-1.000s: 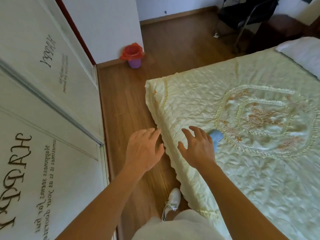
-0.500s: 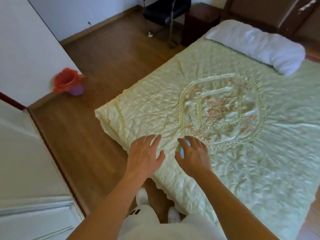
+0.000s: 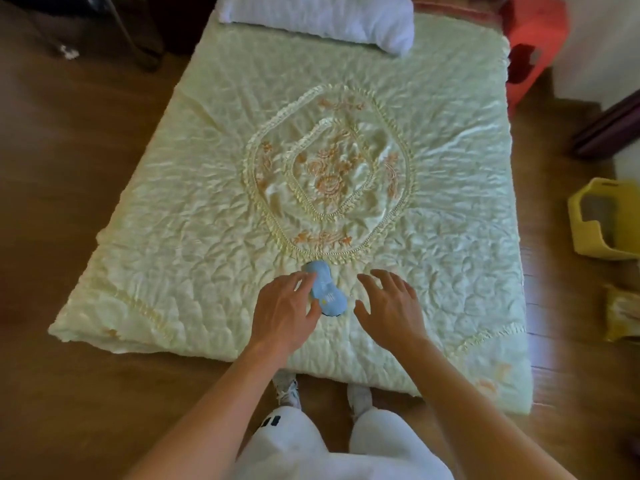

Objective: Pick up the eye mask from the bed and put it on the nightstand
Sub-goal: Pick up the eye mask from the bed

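A light blue eye mask (image 3: 325, 291) lies flat on the pale yellow quilted bed (image 3: 214, 216), near its foot edge and just below the embroidered oval. My left hand (image 3: 284, 310) hovers at the mask's left side with fingers spread, its fingertips touching or overlapping the mask's edge. My right hand (image 3: 388, 303) is open a short way to the right of the mask, apart from it. Neither hand holds anything. The dark shape at the far left top may be the nightstand, but I cannot tell.
A white pillow (image 3: 318, 19) lies at the head of the bed. A red plastic stool (image 3: 530, 46) stands at the bed's far right corner. A yellow bin (image 3: 602, 220) and a yellow packet (image 3: 623, 317) sit on the wooden floor to the right.
My view has swung round to face the bed from its foot. The mask, earlier hidden under my right hand, now lies uncovered between both hands.
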Motion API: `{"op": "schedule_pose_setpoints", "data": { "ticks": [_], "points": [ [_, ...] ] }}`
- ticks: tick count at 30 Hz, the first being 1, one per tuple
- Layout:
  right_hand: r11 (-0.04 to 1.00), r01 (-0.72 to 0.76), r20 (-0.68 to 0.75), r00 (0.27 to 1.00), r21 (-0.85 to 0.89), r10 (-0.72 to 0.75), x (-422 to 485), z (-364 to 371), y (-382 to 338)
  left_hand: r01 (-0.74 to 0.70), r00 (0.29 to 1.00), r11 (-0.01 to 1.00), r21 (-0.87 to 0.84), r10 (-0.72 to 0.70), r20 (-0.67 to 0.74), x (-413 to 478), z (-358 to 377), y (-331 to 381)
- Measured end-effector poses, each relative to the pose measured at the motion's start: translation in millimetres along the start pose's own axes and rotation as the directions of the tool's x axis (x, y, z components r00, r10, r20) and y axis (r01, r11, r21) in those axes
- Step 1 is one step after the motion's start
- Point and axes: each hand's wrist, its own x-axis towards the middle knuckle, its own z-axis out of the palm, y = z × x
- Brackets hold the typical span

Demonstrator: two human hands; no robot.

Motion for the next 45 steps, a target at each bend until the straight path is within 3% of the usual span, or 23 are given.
{"op": "schedule_pose_setpoints", "data": {
  "ticks": [11,18,27,32,38,42,45],
  "points": [
    [0.985,-0.151,0.054,0.986,-0.077,0.156,47,86,5,-0.344,0.917,0.939,-0.018,0.34,0.207,62,89,-72],
    [0.996,-0.069,0.105,0.992,-0.053,0.074,93,196,35,-0.472,0.847,0.88,0.054,0.436,0.305,116,189,-112],
    [0.999,0.044,0.165,0.985,-0.014,-0.041,127,320,60,-0.598,0.777,0.795,0.101,0.544,0.318,165,310,-157],
    [1.0,-0.005,0.036,0.999,0.01,0.004,124,356,59,-0.698,0.704,0.711,0.085,0.658,0.267,187,331,-163],
    [0.994,-0.021,-0.14,0.99,0.111,0.036,127,361,65,-0.669,0.743,0.742,0.05,0.663,0.091,199,332,-138],
    [0.958,-0.111,-0.104,0.984,0.263,0.143,137,329,80,-0.52,0.837,0.848,-0.104,0.53,0.134,205,324,-123],
    [0.866,-0.129,-0.073,0.98,0.483,0.186,137,287,95,-0.345,0.879,0.876,-0.337,0.428,0.213,200,303,-110]
  ]
}}
